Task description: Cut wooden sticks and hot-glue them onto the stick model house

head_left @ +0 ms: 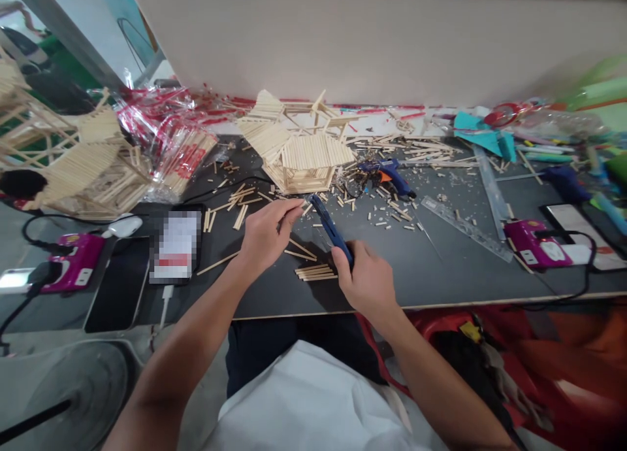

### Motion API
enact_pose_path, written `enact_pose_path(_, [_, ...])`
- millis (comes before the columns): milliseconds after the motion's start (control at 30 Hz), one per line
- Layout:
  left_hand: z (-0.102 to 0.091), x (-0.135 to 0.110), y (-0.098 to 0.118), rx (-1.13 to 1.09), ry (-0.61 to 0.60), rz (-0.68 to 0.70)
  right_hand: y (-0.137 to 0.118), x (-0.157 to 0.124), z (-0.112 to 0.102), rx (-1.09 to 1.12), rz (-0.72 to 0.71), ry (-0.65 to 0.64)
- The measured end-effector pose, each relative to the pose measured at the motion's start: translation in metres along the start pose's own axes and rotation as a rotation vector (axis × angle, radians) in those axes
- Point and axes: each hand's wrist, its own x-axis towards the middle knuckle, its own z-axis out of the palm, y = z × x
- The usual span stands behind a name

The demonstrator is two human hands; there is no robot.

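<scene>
My left hand point(267, 235) pinches a thin wooden stick point(294, 214) over the dark table point(441, 268). My right hand point(365, 278) grips blue-handled cutters point(330, 229), whose tip points at the stick's end. A small pile of cut sticks point(316, 272) lies between my hands. Behind them stands a small stick-built house model point(306, 157).
Loose stick offcuts litter the table. A blue glue gun point(389, 174) and a clear ruler point(465, 229) lie to the right. A phone point(175, 247) lies at left, next to a purple device point(73, 261); another purple device point(536, 243) is at right. Larger stick models point(83, 170) stand far left.
</scene>
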Motion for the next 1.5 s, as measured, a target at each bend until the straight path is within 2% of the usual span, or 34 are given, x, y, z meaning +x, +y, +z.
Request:
enact_pose_path(133, [0.001,-0.002,-0.002,-0.014,-0.002,-0.035,0.003,-0.001,-0.003,0.005,-0.011,0.071])
enact_pose_path(300, [0.0,-0.003,-0.004,-0.029,0.006,-0.011,0.017,-0.002,-0.004,-0.12,-0.049,0.157])
enact_pose_path(467, [-0.006,0.001,-0.005,-0.078,-0.056,-0.053,0.038,-0.007,0.005,-0.273,-0.04,0.163])
enact_pose_path(600, [-0.022,0.019,-0.009,-0.083,-0.03,-0.085,0.045,-0.009,0.008,-0.307,-0.041,0.157])
enact_pose_path(700, [-0.035,0.04,-0.015,-0.005,-0.001,-0.029,0.044,-0.009,0.007,-0.284,-0.062,0.152])
enact_pose_path(800, [-0.04,0.06,-0.026,0.058,0.044,0.024,0.041,-0.006,0.007,-0.257,-0.086,0.147])
enact_pose_path(900, [-0.037,0.073,-0.037,0.085,0.033,0.049,0.041,-0.004,0.011,-0.23,-0.093,0.16])
enact_pose_path(1033, [-0.031,0.077,-0.045,0.104,-0.01,0.032,0.043,-0.003,0.014,-0.215,-0.091,0.175])
enact_pose_path(1200, [-0.03,0.074,-0.046,0.143,0.012,0.101,0.044,-0.006,0.015,-0.205,-0.092,0.185])
enact_pose_path(1500, [-0.024,0.07,-0.045,0.221,0.017,0.093,0.045,-0.006,0.017,-0.171,-0.087,0.195])
